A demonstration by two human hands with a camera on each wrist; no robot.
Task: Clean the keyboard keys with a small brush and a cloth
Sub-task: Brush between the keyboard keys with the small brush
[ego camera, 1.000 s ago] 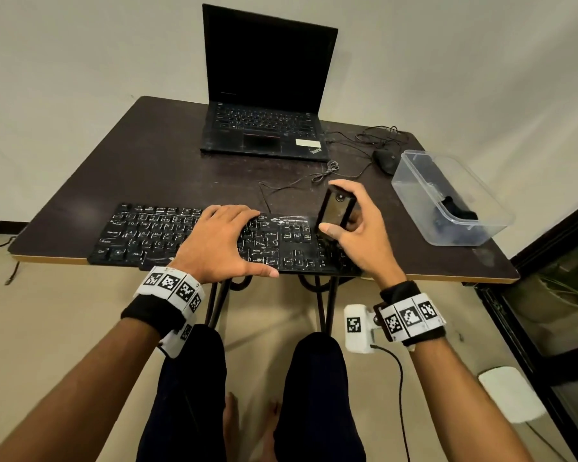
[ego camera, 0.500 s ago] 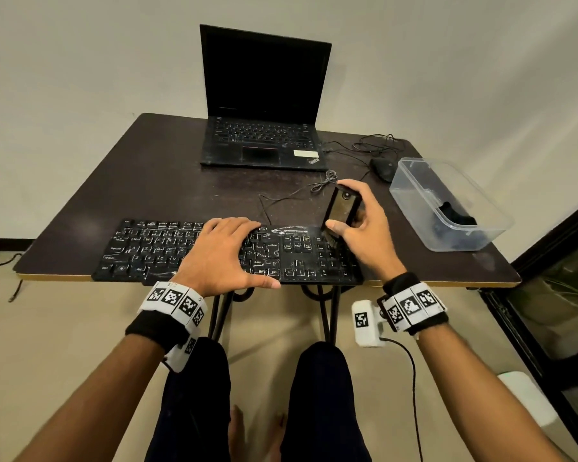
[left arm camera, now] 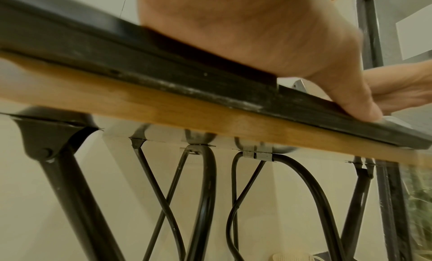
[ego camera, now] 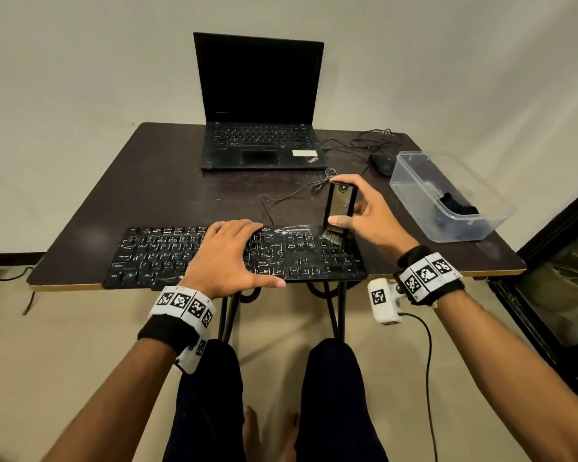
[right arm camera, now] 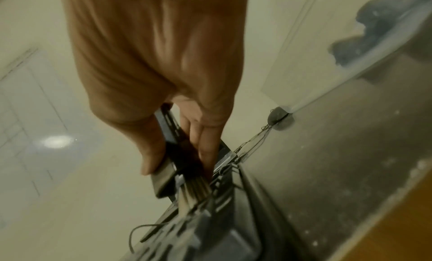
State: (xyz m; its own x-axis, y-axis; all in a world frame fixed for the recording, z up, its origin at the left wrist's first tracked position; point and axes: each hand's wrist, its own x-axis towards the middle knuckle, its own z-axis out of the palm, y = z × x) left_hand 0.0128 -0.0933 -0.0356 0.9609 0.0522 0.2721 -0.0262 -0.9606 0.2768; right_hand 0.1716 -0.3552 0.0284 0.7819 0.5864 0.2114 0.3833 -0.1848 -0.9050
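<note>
A black, dusty keyboard [ego camera: 154, 255] lies along the front edge of the dark table [ego camera: 167, 195]. My left hand [ego camera: 226, 258] lies flat on its middle, fingers straight, thumb stretched along the front edge [left arm camera: 360, 106]. My right hand [ego camera: 364, 215] grips a small flat dark brush [ego camera: 340, 203] upright, thumb on one face and fingers on the other. Its bristles [ego camera: 332, 235] touch the keys at the top of the number pad; in the right wrist view the bristles [right arm camera: 194, 189] meet the keyboard [right arm camera: 210, 237]. A dark cloth [ego camera: 457, 206] lies in the clear box.
An open black laptop [ego camera: 259, 145] stands at the back of the table. A mouse [ego camera: 381, 163] with tangled cables sits to its right. A clear plastic box [ego camera: 414, 175] stands at the right edge. A dark door frame [ego camera: 554, 295] is close on the right.
My right hand has brought the brush down from above the keyboard's right end until the bristles touch the number pad keys. The left hand has stayed flat on the keyboard.
</note>
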